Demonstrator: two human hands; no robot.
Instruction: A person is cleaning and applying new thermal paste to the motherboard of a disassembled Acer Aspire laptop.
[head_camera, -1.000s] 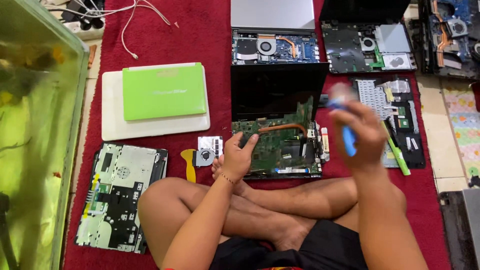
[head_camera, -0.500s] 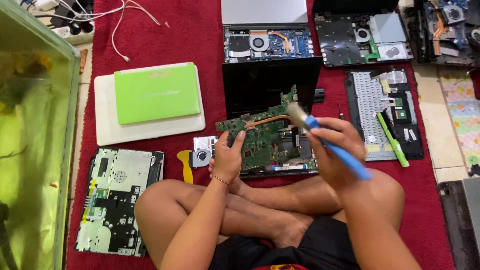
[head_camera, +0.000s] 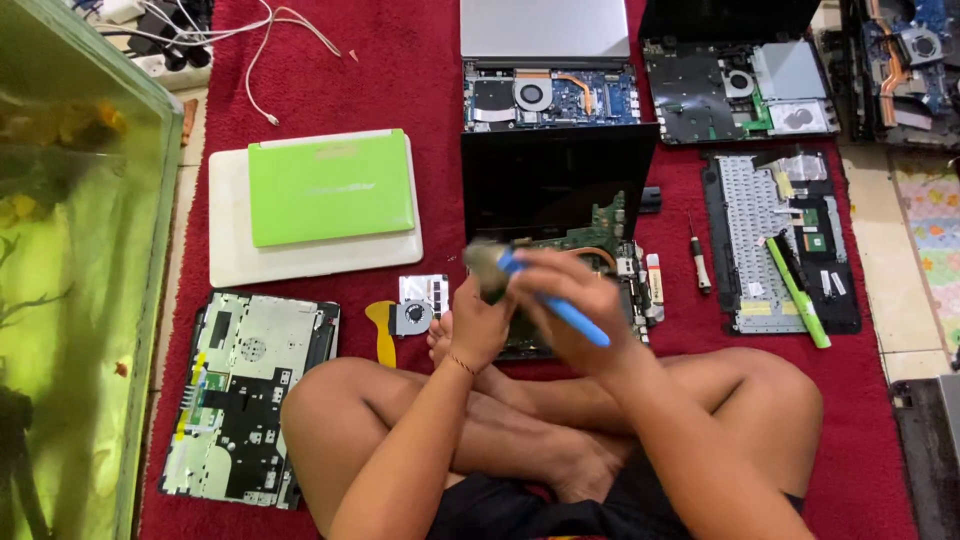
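Down on the red carpet (head_camera: 400, 80), the person sits cross-legged over a green laptop motherboard (head_camera: 590, 240), which lies partly on a black laptop shell (head_camera: 555, 180) and is mostly hidden by both hands. Right hand (head_camera: 570, 305) has its fingers curled tight around the blue handle of a brush (head_camera: 540, 295), bristles up and left at the blurred head. Left hand (head_camera: 478, 325) rests beside the brush head, fingers bent together toward the board; whether they grip it cannot be told. Just left lie a small cooling fan (head_camera: 412, 315) and a yellow pry tool (head_camera: 382, 330); a green netbook (head_camera: 330, 187) sits farther left
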